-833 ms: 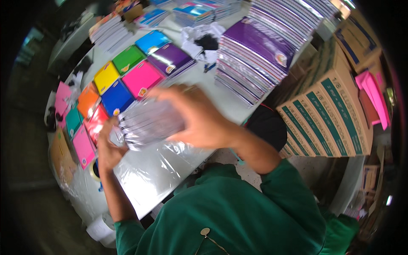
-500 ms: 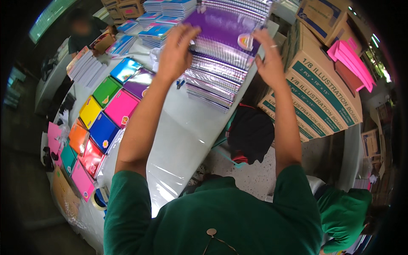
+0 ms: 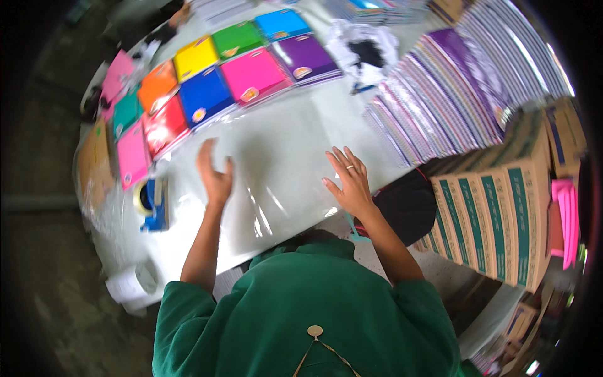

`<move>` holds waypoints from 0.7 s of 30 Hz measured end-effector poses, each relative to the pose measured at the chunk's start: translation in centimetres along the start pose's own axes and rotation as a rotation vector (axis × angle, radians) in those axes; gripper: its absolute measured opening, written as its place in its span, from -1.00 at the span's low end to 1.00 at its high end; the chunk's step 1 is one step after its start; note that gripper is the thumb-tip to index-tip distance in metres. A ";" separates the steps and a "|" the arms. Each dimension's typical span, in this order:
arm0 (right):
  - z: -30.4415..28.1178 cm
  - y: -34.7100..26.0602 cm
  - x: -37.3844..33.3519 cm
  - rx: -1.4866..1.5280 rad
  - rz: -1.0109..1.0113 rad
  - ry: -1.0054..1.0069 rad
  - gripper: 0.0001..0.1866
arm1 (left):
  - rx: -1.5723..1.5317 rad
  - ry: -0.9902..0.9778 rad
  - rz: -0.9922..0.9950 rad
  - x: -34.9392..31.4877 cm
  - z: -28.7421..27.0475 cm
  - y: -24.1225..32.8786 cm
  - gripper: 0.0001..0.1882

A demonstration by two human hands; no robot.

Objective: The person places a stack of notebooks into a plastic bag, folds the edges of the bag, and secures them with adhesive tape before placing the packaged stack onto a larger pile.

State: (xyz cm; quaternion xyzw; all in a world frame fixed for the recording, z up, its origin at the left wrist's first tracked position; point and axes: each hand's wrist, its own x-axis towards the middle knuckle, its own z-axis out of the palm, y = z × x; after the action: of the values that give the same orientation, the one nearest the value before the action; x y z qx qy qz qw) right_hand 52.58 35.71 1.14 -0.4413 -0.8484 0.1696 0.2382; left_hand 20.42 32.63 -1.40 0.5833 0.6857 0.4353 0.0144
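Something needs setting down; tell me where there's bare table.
Free: glossy white tabletop between bare left hand and right hand, bordered beyond by colourful rectangular notebooks. Crowded: among those, and far right, under shiny striped notebook stacks.

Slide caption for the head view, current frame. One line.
Left hand and right hand, open and empty, over a pale table, colourful notebooks in rows beyond.

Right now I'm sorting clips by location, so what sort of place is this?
Probably a stationery workroom or stockroom: bright notebooks lie in rows on a table, with a tall notebook stack and piled cartons nearby.
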 end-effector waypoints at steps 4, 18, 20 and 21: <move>6.2 2.6 -0.6 -0.225 0.052 -0.160 -0.36 | -0.029 0.266 -0.459 -4.7 -8.9 -11.5 -0.51; 6.0 4.9 18.1 0.182 0.026 0.313 -0.74 | 0.024 0.274 -0.392 5.6 -8.7 -13.7 -0.64; 7.5 4.6 25.7 0.353 0.116 0.256 -0.72 | 0.174 0.065 -0.392 10.5 -5.3 -12.0 -0.63; 8.4 5.5 28.8 0.118 0.200 0.165 -0.64 | 0.320 -0.050 -0.499 13.2 -3.4 -10.7 -0.59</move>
State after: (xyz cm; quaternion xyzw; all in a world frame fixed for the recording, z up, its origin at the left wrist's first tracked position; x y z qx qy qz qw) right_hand 37.32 62.04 -1.21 -0.5214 -0.7662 0.2054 0.3145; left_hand 5.97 42.00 0.60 0.4022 0.8671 0.2902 0.0457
